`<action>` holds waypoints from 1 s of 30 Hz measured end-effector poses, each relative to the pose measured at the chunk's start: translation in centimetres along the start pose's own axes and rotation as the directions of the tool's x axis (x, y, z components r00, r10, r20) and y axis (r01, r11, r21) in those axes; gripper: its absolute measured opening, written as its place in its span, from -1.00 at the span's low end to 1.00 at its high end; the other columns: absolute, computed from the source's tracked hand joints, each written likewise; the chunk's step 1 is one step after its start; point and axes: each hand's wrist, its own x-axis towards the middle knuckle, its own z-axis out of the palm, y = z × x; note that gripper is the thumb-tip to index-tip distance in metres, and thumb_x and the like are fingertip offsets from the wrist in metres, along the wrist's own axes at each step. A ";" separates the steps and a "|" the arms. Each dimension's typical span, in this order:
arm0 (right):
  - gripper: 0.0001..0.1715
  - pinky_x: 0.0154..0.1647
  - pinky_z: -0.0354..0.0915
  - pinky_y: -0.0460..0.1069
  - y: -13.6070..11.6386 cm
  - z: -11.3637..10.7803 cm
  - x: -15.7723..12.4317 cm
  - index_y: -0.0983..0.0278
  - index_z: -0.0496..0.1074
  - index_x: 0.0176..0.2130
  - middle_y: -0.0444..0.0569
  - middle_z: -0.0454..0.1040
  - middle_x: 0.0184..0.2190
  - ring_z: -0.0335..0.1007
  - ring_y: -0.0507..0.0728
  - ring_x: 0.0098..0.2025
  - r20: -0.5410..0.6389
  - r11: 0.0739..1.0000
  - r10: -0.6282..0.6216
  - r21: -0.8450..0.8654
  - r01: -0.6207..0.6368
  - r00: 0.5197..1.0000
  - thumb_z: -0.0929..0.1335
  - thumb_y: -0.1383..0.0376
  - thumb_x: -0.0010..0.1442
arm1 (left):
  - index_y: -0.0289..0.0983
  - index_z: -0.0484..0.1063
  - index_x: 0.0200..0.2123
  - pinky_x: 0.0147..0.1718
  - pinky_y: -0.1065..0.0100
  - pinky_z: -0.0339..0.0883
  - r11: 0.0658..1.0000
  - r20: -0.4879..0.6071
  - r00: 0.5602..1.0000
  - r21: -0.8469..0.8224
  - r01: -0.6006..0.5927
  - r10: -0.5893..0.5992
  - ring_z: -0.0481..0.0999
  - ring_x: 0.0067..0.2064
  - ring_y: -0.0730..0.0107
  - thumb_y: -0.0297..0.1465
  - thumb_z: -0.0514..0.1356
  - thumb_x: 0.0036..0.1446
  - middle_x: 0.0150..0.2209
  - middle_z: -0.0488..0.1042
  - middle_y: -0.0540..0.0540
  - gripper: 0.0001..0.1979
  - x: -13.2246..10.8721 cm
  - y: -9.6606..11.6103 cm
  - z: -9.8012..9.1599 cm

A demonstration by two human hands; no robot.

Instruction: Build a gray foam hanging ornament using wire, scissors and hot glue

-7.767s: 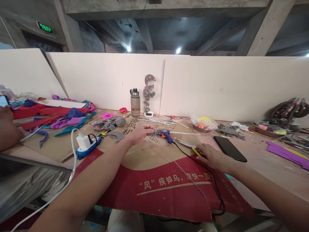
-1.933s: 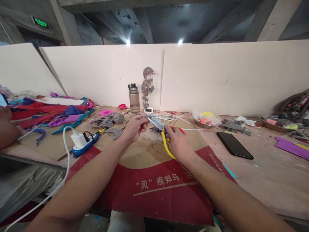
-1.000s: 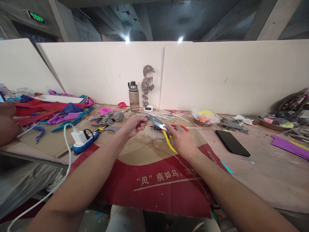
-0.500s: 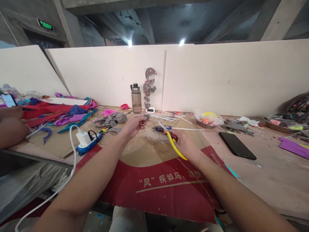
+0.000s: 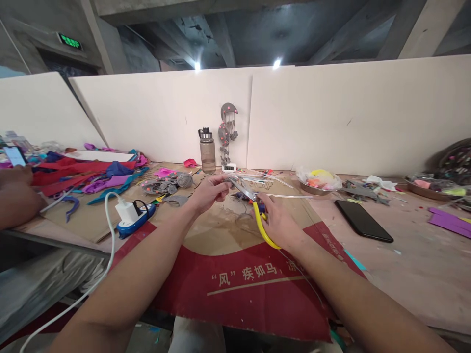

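My left hand (image 5: pixel 210 192) is closed in a pinch on a small grey felt piece, which is mostly hidden by the fingertips. My right hand (image 5: pixel 281 223) grips yellow-handled scissors (image 5: pixel 262 228). Their metal blades point up and left, with the tips at the fingertips of my left hand; whether they touch the felt I cannot tell. Behind the scissors a dark blue tool, perhaps a glue gun, lies mostly covered. Both hands are above a red and brown cardboard sheet (image 5: pixel 257 299).
A bottle (image 5: pixel 208 154), a small digital clock (image 5: pixel 228 167) and a grey hanging ornament (image 5: pixel 228 110) stand at the back. Grey yarn (image 5: pixel 184 180) and a blue power strip (image 5: pixel 136 220) are left, a black phone (image 5: pixel 362 220) right. Another person's hand (image 5: pixel 18 174) is far left.
The scissors' blades have swung towards my left hand, and their tips now meet its fingertips. My right hand has shifted slightly left. The grey felt piece shows less than before.
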 end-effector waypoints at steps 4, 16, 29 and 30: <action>-0.59 -0.10 0.23 0.01 -0.3 -0.2 0.0 0.22 0.27 0.07 0.09 0.34 -0.10 0.31 0.18 -0.12 -0.042 0.995 -0.016 -0.095 0.012 0.999 0.26 0.24 0.23 | -0.26 0.52 -0.27 -0.61 0.50 -0.06 0.998 0.021 0.999 0.040 -0.049 0.048 0.12 -0.60 0.62 -0.36 0.30 -0.02 -0.61 0.22 0.10 -0.80 0.0 -0.4 -0.2; -0.46 -0.24 0.12 0.01 -0.8 -0.9 -0.2 0.20 0.23 0.16 0.08 0.32 -0.15 0.25 0.22 -0.15 -0.056 0.923 -0.079 -0.381 0.052 0.995 0.27 0.23 0.19 | -0.28 0.53 -0.35 -0.58 0.50 0.03 0.995 0.049 0.997 0.082 -0.059 0.055 0.18 -0.58 0.62 -0.40 0.32 -0.10 -0.59 0.28 0.08 -0.83 0.0 -0.9 -0.4; -0.49 -0.27 0.07 0.00 -0.6 -0.7 -0.1 0.20 0.24 0.16 0.07 0.34 -0.17 0.28 0.20 -0.18 -0.102 0.903 -0.110 -0.426 0.057 0.989 0.24 0.15 0.24 | -0.32 0.41 -0.40 -0.59 0.48 -0.06 0.999 0.200 0.980 0.048 -0.017 0.007 0.17 -0.62 0.62 -0.30 0.32 0.01 -0.67 0.26 0.09 -0.79 -0.4 -0.9 -0.1; -0.49 -0.28 0.07 0.00 -0.6 -0.7 0.0 0.20 0.25 0.15 0.07 0.34 -0.17 0.28 0.20 -0.18 -0.105 0.902 -0.111 -0.428 0.056 0.988 0.23 0.15 0.24 | -0.32 0.40 -0.40 -0.59 0.48 -0.06 0.999 0.206 0.979 0.035 -0.016 0.008 0.18 -0.63 0.62 -0.29 0.33 0.00 -0.67 0.26 0.09 -0.77 -0.4 -1.0 0.0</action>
